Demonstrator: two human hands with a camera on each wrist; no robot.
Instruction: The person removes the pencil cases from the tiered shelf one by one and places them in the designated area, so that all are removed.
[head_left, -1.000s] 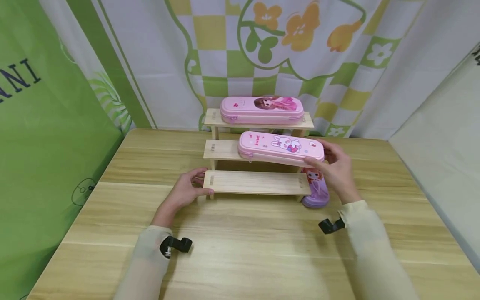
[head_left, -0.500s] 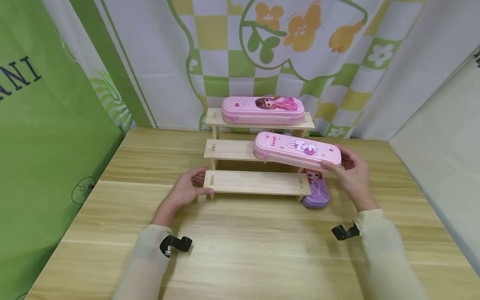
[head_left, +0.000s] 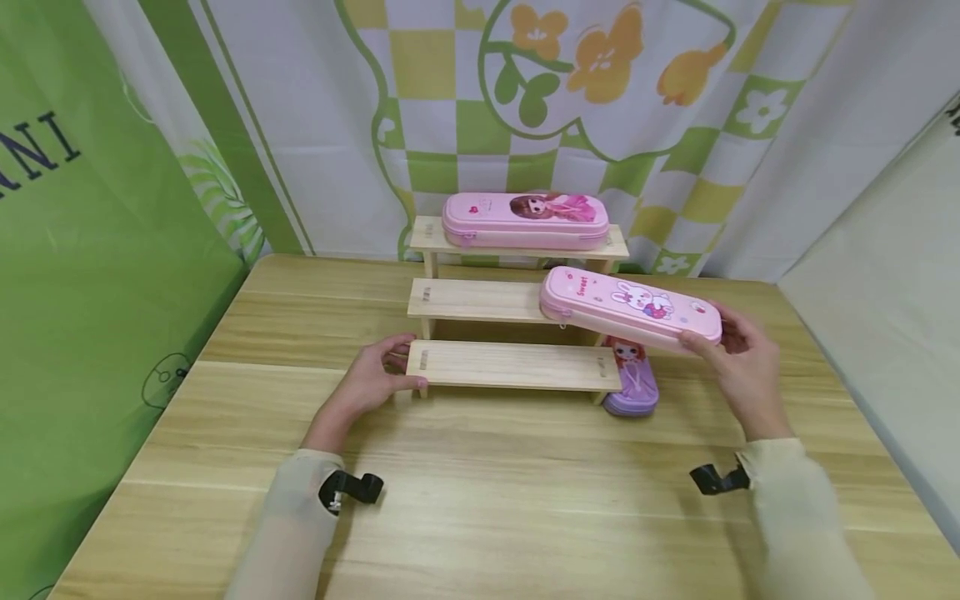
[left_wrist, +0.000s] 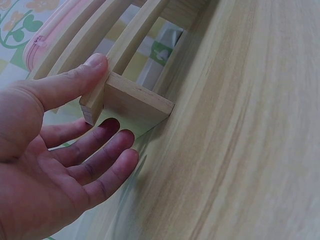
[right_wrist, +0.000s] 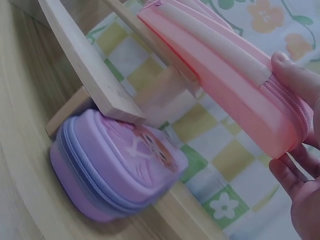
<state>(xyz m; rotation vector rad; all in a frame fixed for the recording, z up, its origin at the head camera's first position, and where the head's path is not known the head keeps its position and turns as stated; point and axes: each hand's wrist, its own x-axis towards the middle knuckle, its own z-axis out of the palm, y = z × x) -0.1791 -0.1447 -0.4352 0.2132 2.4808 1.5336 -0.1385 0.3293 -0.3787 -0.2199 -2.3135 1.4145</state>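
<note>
My right hand (head_left: 738, 367) grips the right end of a pink pencil case (head_left: 630, 308) printed with a bunny and "Sweet". The case's left end overlaps the right part of the middle step of a three-step wooden display rack (head_left: 510, 365); its right end sticks out past the rack. My left hand (head_left: 375, 373) holds the left end of the bottom step; in the left wrist view the thumb (left_wrist: 80, 77) is on one edge and the index finger at the other. A purple pencil case (right_wrist: 120, 165) with a doll picture lies on the table against the rack's right side, its rear part hidden.
Another pink pencil case (head_left: 525, 221) with a doll picture lies on the top step. The wooden table (head_left: 510, 500) carries the rack near its back edge. A patterned curtain (head_left: 540, 100) hangs just behind, and a green cloth (head_left: 90, 250) hangs at the left.
My right hand has drawn the bunny pencil case to the right along the middle step, its right end now farther out and tilted nearer me. The left hand has stayed at the rack.
</note>
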